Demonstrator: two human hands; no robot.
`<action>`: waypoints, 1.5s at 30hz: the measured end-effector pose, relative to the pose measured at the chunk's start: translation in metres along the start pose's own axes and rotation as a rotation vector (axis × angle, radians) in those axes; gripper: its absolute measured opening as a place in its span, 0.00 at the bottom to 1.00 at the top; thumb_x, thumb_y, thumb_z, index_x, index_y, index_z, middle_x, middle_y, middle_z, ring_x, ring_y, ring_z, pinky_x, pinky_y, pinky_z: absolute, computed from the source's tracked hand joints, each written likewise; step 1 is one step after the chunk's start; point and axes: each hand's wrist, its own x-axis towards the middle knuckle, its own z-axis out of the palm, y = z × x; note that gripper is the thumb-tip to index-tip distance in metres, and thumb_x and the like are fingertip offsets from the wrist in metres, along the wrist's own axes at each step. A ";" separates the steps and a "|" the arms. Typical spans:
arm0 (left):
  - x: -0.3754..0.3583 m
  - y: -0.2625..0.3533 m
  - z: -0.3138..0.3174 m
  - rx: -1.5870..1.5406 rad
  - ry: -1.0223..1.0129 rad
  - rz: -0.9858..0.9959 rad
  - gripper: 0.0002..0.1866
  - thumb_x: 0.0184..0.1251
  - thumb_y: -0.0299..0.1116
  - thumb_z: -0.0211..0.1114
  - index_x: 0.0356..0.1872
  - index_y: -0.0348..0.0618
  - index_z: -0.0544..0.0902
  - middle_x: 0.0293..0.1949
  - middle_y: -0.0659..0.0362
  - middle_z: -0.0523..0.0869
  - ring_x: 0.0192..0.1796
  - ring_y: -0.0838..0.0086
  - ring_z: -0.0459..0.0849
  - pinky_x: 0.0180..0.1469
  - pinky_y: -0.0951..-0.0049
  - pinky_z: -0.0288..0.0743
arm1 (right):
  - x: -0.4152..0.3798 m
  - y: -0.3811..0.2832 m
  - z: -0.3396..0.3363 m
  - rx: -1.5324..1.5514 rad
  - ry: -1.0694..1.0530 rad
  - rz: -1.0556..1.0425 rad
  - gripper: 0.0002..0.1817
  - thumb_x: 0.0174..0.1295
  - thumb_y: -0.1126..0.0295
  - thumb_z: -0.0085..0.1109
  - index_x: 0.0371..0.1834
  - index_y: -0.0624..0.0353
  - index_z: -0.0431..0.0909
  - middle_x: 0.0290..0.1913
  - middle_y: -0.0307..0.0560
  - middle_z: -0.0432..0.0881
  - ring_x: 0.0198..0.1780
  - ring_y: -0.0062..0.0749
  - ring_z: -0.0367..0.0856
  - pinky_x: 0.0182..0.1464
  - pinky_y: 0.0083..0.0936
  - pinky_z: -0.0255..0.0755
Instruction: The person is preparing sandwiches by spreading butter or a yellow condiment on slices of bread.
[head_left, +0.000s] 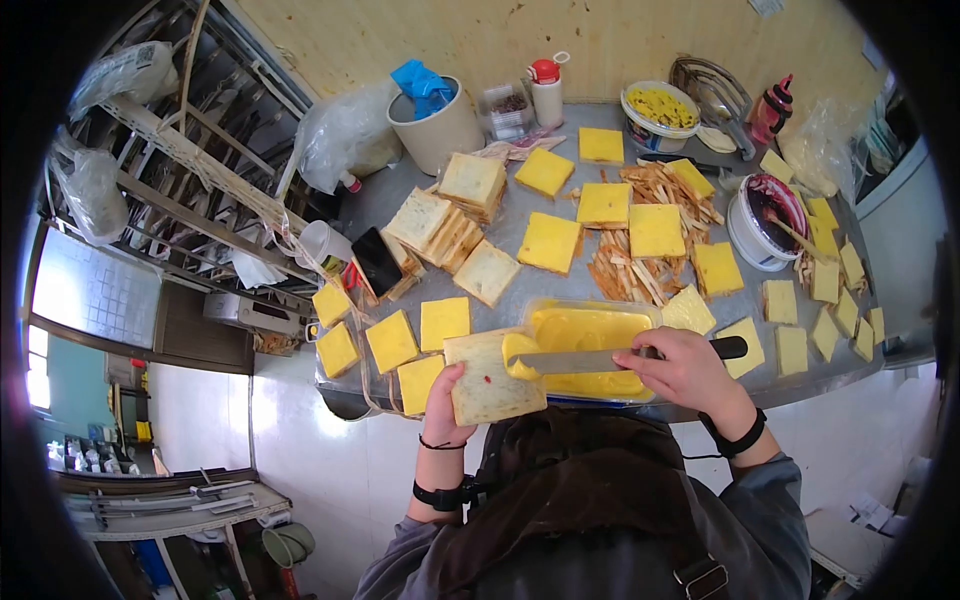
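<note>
My left hand [446, 405] grips a slice of bread [492, 385] by its left edge; a small red speck shows on its face. In my right hand [680, 368] is a long knife [590, 361] with a dark handle, its blade lying level. A dollop of yellow spread [519, 355] sits at the blade's tip, against the upper right part of the slice. Behind the knife stands a clear plastic tub [650, 312] of the same yellow spread. Slices coated in yellow [445, 322] lie to the left of the bread in my hand.
Stacked plain bread [432, 225] and a phone [377, 262] stand at the left. Cut crusts [640, 262] are heaped behind the tub among more coated slices. Farther back are a beige bin [435, 130], a bucket of dark red filling [745, 232] and a tub of yellow food [660, 125].
</note>
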 end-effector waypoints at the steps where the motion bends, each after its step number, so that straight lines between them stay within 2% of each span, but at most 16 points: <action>1: 0.001 0.001 0.000 -0.012 -0.004 0.006 0.25 0.70 0.39 0.52 0.64 0.35 0.68 0.59 0.48 0.79 0.59 0.58 0.79 0.62 0.57 0.73 | 0.001 0.000 -0.002 0.008 -0.009 -0.011 0.19 0.52 0.73 0.65 0.48 0.43 0.83 0.36 0.37 0.77 0.32 0.31 0.78 0.31 0.27 0.74; 10: 0.008 0.006 0.009 0.018 0.099 0.082 0.25 0.70 0.39 0.52 0.64 0.37 0.69 0.59 0.50 0.78 0.60 0.57 0.78 0.63 0.56 0.72 | 0.002 0.000 -0.013 0.071 -0.112 -0.041 0.18 0.52 0.70 0.66 0.48 0.45 0.83 0.36 0.36 0.76 0.35 0.30 0.79 0.34 0.27 0.75; 16: 0.017 0.008 0.010 -0.019 0.088 0.108 0.25 0.70 0.39 0.53 0.63 0.38 0.69 0.59 0.50 0.79 0.60 0.57 0.79 0.63 0.56 0.72 | -0.007 0.013 -0.021 0.278 -0.134 0.043 0.17 0.54 0.74 0.63 0.48 0.49 0.84 0.39 0.38 0.77 0.37 0.31 0.80 0.36 0.26 0.76; 19: 0.016 0.009 0.016 -0.025 0.106 0.103 0.24 0.70 0.39 0.53 0.63 0.38 0.69 0.59 0.50 0.79 0.59 0.58 0.79 0.62 0.56 0.72 | -0.014 0.020 -0.012 0.419 0.041 0.187 0.17 0.54 0.76 0.61 0.48 0.52 0.84 0.40 0.42 0.77 0.35 0.32 0.79 0.36 0.26 0.74; 22: 0.016 0.004 0.014 -0.023 0.082 0.053 0.24 0.69 0.38 0.53 0.63 0.37 0.69 0.59 0.51 0.79 0.59 0.57 0.79 0.62 0.55 0.72 | -0.011 0.017 -0.006 0.345 0.167 0.280 0.17 0.54 0.77 0.61 0.48 0.54 0.83 0.40 0.45 0.76 0.33 0.34 0.77 0.35 0.27 0.73; 27: 0.014 -0.005 0.012 -0.070 -0.002 -0.036 0.25 0.69 0.37 0.52 0.64 0.36 0.68 0.59 0.50 0.78 0.59 0.56 0.79 0.62 0.54 0.73 | -0.009 0.012 0.011 0.183 0.200 0.213 0.20 0.52 0.77 0.63 0.50 0.51 0.84 0.40 0.45 0.76 0.34 0.35 0.77 0.35 0.28 0.73; 31: 0.008 -0.006 0.020 -0.036 -0.034 -0.031 0.26 0.66 0.35 0.54 0.64 0.34 0.67 0.59 0.47 0.78 0.59 0.56 0.79 0.62 0.55 0.73 | -0.007 0.011 0.015 0.001 0.204 0.157 0.22 0.49 0.76 0.65 0.50 0.48 0.84 0.40 0.44 0.76 0.36 0.35 0.77 0.35 0.28 0.73; 37: -0.002 -0.003 0.026 -0.027 -0.098 -0.002 0.30 0.62 0.33 0.56 0.65 0.31 0.65 0.60 0.44 0.77 0.61 0.54 0.78 0.62 0.55 0.73 | -0.007 0.018 0.013 -0.095 0.248 0.166 0.21 0.48 0.77 0.65 0.49 0.49 0.84 0.42 0.44 0.76 0.35 0.35 0.77 0.35 0.28 0.73; 41: -0.006 -0.002 0.028 -0.025 -0.131 0.017 0.32 0.60 0.33 0.57 0.66 0.29 0.64 0.62 0.43 0.75 0.62 0.55 0.77 0.63 0.58 0.72 | -0.012 0.021 0.011 0.070 0.284 0.263 0.18 0.52 0.77 0.63 0.48 0.54 0.83 0.42 0.45 0.77 0.32 0.35 0.77 0.34 0.27 0.73; 43: -0.007 0.000 0.036 0.094 -0.120 0.034 0.34 0.59 0.33 0.58 0.66 0.29 0.64 0.62 0.43 0.74 0.62 0.56 0.77 0.64 0.60 0.71 | -0.016 0.020 0.012 0.246 0.307 0.330 0.16 0.54 0.78 0.62 0.48 0.57 0.83 0.41 0.46 0.77 0.32 0.36 0.77 0.34 0.26 0.73; 45: -0.007 0.002 0.044 0.191 -0.128 0.043 0.35 0.57 0.33 0.58 0.66 0.28 0.64 0.63 0.43 0.74 0.63 0.57 0.76 0.64 0.62 0.70 | -0.016 0.019 0.012 0.350 0.294 0.292 0.15 0.57 0.78 0.60 0.48 0.58 0.82 0.40 0.47 0.78 0.33 0.37 0.79 0.35 0.26 0.74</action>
